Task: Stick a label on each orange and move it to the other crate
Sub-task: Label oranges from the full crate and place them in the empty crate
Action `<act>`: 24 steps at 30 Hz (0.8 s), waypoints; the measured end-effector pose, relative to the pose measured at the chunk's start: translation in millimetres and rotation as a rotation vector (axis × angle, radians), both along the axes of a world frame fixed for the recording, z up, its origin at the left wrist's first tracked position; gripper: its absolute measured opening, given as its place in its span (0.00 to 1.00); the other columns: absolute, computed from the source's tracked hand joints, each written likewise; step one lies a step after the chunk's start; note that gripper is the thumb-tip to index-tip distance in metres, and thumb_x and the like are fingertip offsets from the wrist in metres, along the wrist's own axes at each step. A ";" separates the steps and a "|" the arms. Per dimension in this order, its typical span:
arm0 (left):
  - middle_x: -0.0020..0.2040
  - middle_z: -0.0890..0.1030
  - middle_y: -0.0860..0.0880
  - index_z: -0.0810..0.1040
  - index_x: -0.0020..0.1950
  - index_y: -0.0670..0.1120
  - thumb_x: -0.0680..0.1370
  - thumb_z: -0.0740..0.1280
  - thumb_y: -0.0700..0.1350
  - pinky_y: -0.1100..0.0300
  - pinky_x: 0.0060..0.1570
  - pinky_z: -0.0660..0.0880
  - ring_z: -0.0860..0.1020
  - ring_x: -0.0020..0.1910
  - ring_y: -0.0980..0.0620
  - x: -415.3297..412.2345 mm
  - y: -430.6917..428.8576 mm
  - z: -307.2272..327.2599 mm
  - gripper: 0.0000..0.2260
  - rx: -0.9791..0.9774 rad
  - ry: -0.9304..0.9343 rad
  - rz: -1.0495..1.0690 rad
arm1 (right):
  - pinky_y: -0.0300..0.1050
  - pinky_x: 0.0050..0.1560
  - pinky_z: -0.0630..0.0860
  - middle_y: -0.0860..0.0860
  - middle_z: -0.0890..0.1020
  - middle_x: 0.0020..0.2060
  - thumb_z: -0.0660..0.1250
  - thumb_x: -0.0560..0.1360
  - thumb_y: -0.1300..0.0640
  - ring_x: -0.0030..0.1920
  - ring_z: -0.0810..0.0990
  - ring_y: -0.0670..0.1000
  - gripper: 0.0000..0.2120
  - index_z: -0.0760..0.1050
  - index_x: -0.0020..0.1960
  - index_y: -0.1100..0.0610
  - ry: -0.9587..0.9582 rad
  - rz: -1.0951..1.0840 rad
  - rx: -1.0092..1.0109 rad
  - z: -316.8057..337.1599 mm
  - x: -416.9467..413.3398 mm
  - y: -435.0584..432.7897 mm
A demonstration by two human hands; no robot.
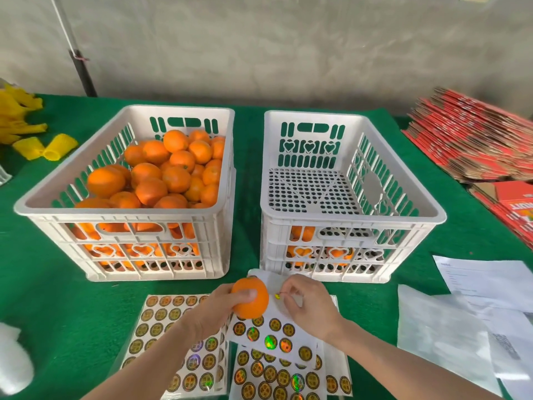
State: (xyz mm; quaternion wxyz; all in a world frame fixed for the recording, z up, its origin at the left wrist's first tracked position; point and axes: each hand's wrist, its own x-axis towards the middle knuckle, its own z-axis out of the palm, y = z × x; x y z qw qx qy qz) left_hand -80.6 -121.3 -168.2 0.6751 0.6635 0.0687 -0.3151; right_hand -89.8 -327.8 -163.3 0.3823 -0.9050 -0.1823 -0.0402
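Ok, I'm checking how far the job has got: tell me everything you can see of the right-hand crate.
The right-hand crate is white moulded plastic, with slotted walls, heart cut-outs and handle slots. It stands upright on the green cloth, apart from the full crate. Its perforated floor is mostly bare; a few oranges show through the near wall, mostly toward its left.

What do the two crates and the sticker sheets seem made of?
Left crate and right crate: probably rigid moulded plastic, matte white, given slotted walls and heart cut-outs. Sticker sheets: likely glossy paper backing; round labels look foil, some flashing rainbow.
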 end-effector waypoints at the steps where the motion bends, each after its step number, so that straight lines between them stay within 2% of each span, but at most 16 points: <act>1: 0.62 0.75 0.46 0.65 0.70 0.47 0.52 0.74 0.61 0.57 0.55 0.75 0.76 0.58 0.47 0.1 1.0 4.1 0.49 0.043 -0.052 -0.020 | 0.36 0.48 0.72 0.52 0.80 0.37 0.64 0.74 0.67 0.40 0.77 0.49 0.05 0.77 0.41 0.62 0.030 -0.039 0.022 3.5 1.8 -0.6; 2: 0.64 0.71 0.49 0.65 0.69 0.51 0.52 0.73 0.61 0.60 0.54 0.72 0.74 0.59 0.48 0.9 2.0 8.5 0.47 0.083 -0.112 -0.034 | 0.36 0.47 0.73 0.49 0.79 0.37 0.64 0.75 0.67 0.40 0.76 0.47 0.06 0.76 0.41 0.59 0.067 -0.082 0.053 8.2 4.1 -1.3; 4: 0.66 0.66 0.52 0.64 0.65 0.58 0.52 0.73 0.61 0.60 0.55 0.70 0.71 0.62 0.50 2.7 5.5 19.4 0.43 0.132 -0.219 -0.034 | 0.36 0.45 0.73 0.46 0.79 0.38 0.64 0.76 0.65 0.40 0.76 0.44 0.10 0.73 0.40 0.54 0.143 -0.162 0.157 20.8 8.7 -1.7; 6: 0.63 0.72 0.50 0.68 0.64 0.56 0.53 0.74 0.60 0.61 0.53 0.73 0.74 0.60 0.49 4.0 9.1 32.0 0.40 0.106 -0.291 -0.024 | 0.36 0.44 0.72 0.45 0.79 0.38 0.64 0.76 0.64 0.41 0.76 0.43 0.11 0.73 0.38 0.52 0.183 -0.200 0.286 36.5 12.7 -0.1; 9: 0.57 0.77 0.46 0.73 0.61 0.53 0.56 0.76 0.53 0.60 0.47 0.76 0.78 0.55 0.46 6.9 8.6 51.4 0.34 -0.119 -0.275 0.050 | 0.39 0.47 0.73 0.45 0.82 0.41 0.65 0.76 0.63 0.45 0.78 0.45 0.11 0.75 0.38 0.51 0.209 -0.153 0.480 66.8 16.8 8.0; 11: 0.56 0.76 0.43 0.71 0.64 0.48 0.56 0.77 0.50 0.56 0.45 0.76 0.78 0.51 0.45 11.2 6.8 62.0 0.37 -0.289 -0.206 0.094 | 0.36 0.48 0.74 0.44 0.83 0.46 0.66 0.75 0.60 0.48 0.78 0.44 0.12 0.77 0.36 0.46 0.236 -0.054 0.564 88.2 18.1 16.9; 13: 0.54 0.76 0.41 0.69 0.66 0.44 0.56 0.81 0.52 0.55 0.43 0.74 0.78 0.46 0.45 14.6 5.1 69.8 0.43 -0.415 -0.173 0.099 | 0.33 0.48 0.73 0.43 0.81 0.49 0.65 0.72 0.55 0.51 0.78 0.42 0.10 0.77 0.36 0.43 0.235 0.025 0.548 105.1 17.7 27.0; 14: 0.52 0.78 0.42 0.70 0.66 0.43 0.57 0.81 0.56 0.55 0.44 0.74 0.78 0.44 0.46 15.6 4.2 73.0 0.43 -0.457 -0.173 0.092 | 0.35 0.49 0.74 0.43 0.80 0.50 0.65 0.72 0.56 0.52 0.77 0.43 0.09 0.77 0.36 0.44 0.220 0.057 0.520 110.1 17.1 31.3; 17: 0.50 0.79 0.42 0.73 0.63 0.43 0.63 0.76 0.62 0.52 0.48 0.70 0.77 0.43 0.47 15.9 1.8 78.4 0.35 -0.520 -0.181 0.091 | 0.45 0.56 0.74 0.47 0.77 0.53 0.66 0.76 0.63 0.56 0.75 0.46 0.10 0.75 0.40 0.51 0.103 0.112 0.384 114.9 15.6 40.5; 20: 0.51 0.79 0.41 0.74 0.62 0.44 0.68 0.70 0.60 0.50 0.51 0.68 0.76 0.45 0.46 14.8 2.2 81.1 0.29 -0.521 -0.183 0.130 | 0.48 0.58 0.73 0.49 0.75 0.53 0.66 0.76 0.64 0.57 0.74 0.46 0.06 0.75 0.42 0.56 0.000 0.113 0.286 114.8 14.5 46.5; 24: 0.48 0.81 0.43 0.74 0.61 0.45 0.67 0.70 0.58 0.49 0.52 0.68 0.76 0.46 0.46 13.4 3.9 84.8 0.27 -0.516 -0.182 0.153 | 0.51 0.55 0.73 0.52 0.75 0.52 0.66 0.76 0.64 0.55 0.74 0.47 0.03 0.75 0.43 0.61 -0.119 0.094 0.207 111.4 15.2 52.7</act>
